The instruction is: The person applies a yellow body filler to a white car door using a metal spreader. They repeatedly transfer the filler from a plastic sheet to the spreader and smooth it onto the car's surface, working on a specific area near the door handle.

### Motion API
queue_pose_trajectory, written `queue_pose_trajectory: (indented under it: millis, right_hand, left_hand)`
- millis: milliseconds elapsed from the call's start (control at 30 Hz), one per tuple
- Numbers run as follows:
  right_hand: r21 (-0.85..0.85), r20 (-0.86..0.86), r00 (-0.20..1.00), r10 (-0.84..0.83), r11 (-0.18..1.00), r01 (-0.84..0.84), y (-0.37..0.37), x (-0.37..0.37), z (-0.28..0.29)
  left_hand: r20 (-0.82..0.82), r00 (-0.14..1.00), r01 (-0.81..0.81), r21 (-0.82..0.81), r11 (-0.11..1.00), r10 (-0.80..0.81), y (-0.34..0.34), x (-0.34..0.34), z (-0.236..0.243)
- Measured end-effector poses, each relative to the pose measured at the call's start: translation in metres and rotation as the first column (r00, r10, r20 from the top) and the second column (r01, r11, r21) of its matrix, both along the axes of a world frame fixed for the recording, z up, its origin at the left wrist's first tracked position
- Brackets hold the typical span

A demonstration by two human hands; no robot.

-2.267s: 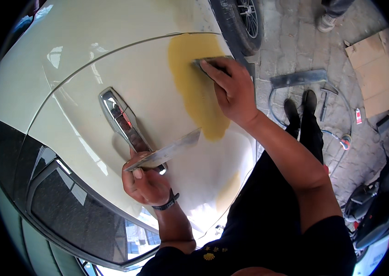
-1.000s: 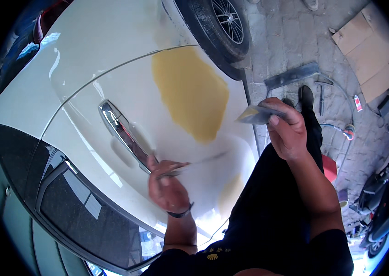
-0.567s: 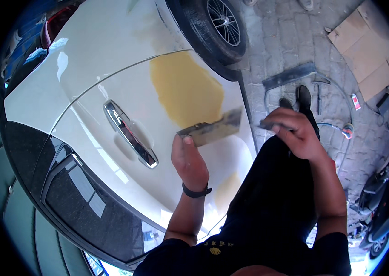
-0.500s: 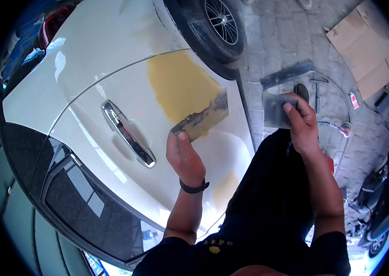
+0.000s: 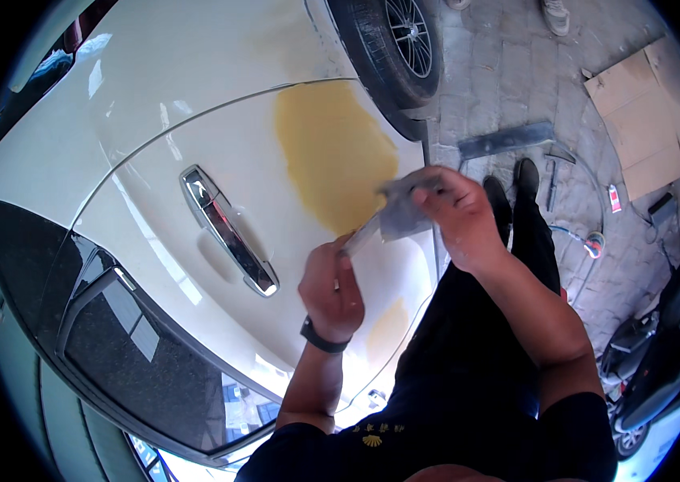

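Observation:
My left hand (image 5: 330,293) grips a flat putty spreader (image 5: 362,236), seen nearly edge-on. Between the thumb and fingers of my right hand (image 5: 469,221) is a grey, sheet-like putty spreader (image 5: 406,215), slightly blurred. The two blades meet or nearly meet in front of the white car door (image 5: 264,181); contact cannot be made out. Behind them, a yellow filler patch (image 5: 332,153) covers part of the door beside the wheel arch. A smaller, paler patch (image 5: 388,329) lies closer to me. The chrome door handle (image 5: 229,233) is left of my left hand.
The car's wheel (image 5: 396,48) is at the top. On the paving lie a long dark strip (image 5: 509,140), a hammer (image 5: 554,181), a small tube (image 5: 614,198), a round sander with a hose (image 5: 594,244) and flattened cardboard (image 5: 649,120). Another person's shoe (image 5: 555,16) shows beyond.
My right hand has swung left from over the floor, bringing its spreader to the left one. My left hand has turned its spreader from broadside to nearly edge-on.

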State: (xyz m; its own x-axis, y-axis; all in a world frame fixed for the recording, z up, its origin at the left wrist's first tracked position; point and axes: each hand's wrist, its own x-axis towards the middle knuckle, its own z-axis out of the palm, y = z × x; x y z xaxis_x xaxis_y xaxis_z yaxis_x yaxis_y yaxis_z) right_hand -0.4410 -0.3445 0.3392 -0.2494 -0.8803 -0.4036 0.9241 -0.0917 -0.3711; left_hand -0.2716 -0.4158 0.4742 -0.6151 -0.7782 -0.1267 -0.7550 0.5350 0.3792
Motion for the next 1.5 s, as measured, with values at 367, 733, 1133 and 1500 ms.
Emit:
queue_pose_trajectory:
  millis: [367,733,1133,1500]
  right_hand:
    - [-0.044,-0.862,0.469,-0.192,0.950,0.308,-0.149,0.012,-0.065]
    - [-0.238,-0.955,0.082,-0.286,0.899,0.368,-0.194,0.036,-0.075]
    - [-0.233,-0.948,0.121,-0.293,0.903,0.362,-0.182,0.038,-0.081]
    - [-0.169,-0.956,0.160,-0.244,0.910,0.378,-0.173,0.041,-0.082]
  left_hand:
    - [-0.497,0.862,-0.203,-0.164,0.965,0.097,-0.087,0.049,0.037]
    - [-0.389,0.920,-0.153,-0.241,0.958,0.049,-0.089,0.045,0.036]
    - [-0.406,0.914,-0.129,-0.243,0.961,0.020,-0.091,0.052,0.034]
    - [-0.411,0.911,-0.149,-0.251,0.956,0.034,-0.087,0.049,0.034]
